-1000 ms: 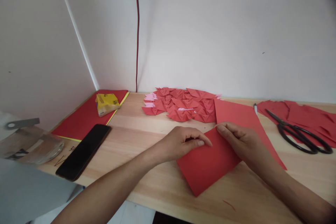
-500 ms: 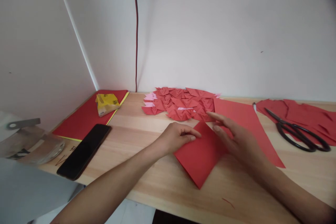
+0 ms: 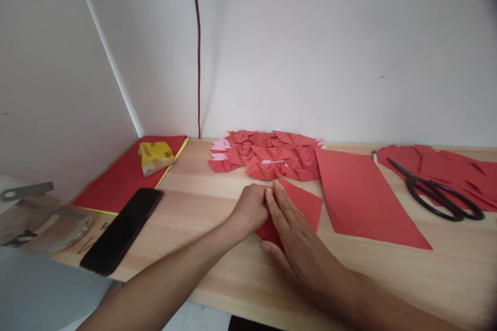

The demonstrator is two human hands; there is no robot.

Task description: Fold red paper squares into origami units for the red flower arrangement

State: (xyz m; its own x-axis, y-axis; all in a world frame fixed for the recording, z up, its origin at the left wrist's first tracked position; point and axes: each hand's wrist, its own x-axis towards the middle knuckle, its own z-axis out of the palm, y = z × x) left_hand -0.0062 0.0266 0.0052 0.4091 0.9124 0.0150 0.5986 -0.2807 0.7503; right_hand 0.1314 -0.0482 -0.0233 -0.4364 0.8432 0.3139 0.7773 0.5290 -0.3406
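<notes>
A small red paper square lies on the wooden table in front of me, partly folded. My right hand lies flat on it with fingers stretched out, pressing along its left edge. My left hand is curled at the paper's left corner, fingertips pressed on the paper beside the right hand's fingers. Behind them sits a pile of folded red paper pieces.
A larger red sheet lies right of the hands. Black scissors rest on red scraps at far right. A black phone, a yellow packet on a red sheet, and a glass dish are at left.
The red square was turned and folded over, so less of it shows. My right hand swept left and down flat over it; my left hand stayed at its left corner.
</notes>
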